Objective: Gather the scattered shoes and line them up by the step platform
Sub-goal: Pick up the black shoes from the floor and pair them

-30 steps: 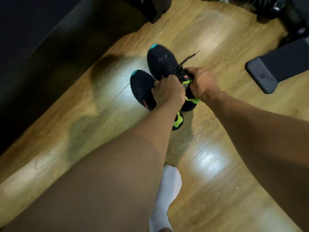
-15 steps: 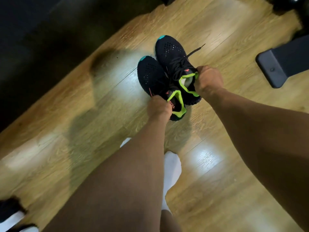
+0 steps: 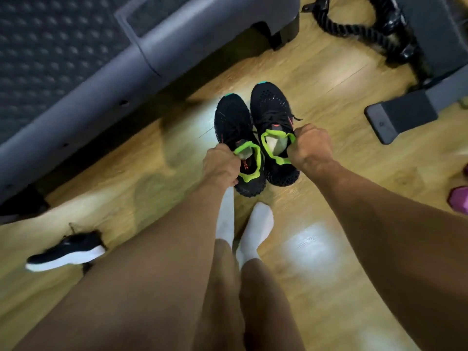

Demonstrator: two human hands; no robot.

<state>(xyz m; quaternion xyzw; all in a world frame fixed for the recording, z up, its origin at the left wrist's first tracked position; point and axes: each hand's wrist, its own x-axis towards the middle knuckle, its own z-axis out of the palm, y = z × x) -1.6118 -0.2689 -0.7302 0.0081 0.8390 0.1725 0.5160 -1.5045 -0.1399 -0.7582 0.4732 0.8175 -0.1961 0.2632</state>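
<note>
Two black knit shoes with neon-green collars sat side by side on the wooden floor point(image 3: 152, 196), toes towards the grey step platform point(image 3: 101, 79) that ran along the floor's upper-left edge, and close to its long side without touching it. The left hand point(image 3: 220, 165) gripped the nearer shoe point(image 3: 233, 120), its fingers curled round the left side of the green collar. The right hand point(image 3: 310, 148) held the farther shoe point(image 3: 272, 103) the same way, fingers hooked over the right side of its collar. Whether the soles rested on the floor could not be told. Two white-socked feet point(image 3: 257, 224) stood just behind the heels. A black shoe with a white sole point(image 3: 67, 252) lay on its side well apart, near the floor's left edge. A black rope point(image 3: 354, 29) lay coiled towards the upper-right corner, and something pink point(image 3: 459, 198) showed at the right edge.
</note>
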